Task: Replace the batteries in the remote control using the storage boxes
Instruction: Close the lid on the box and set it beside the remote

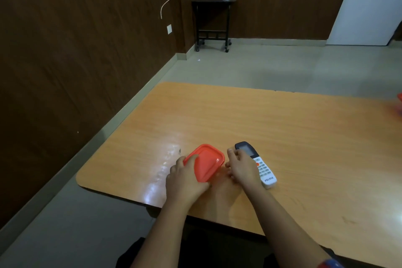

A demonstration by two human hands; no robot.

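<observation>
A person sits at a wooden table [282,128]. The left hand [187,183] grips the near left edge of an orange lid [206,162], fingers curled over its rim, tilting it up. The right hand [241,168] is just right of the lid, fingers half curled at its right edge; whether they hold anything I cannot tell. A remote [257,164] lies face up, partly under and beyond the right hand.
</observation>
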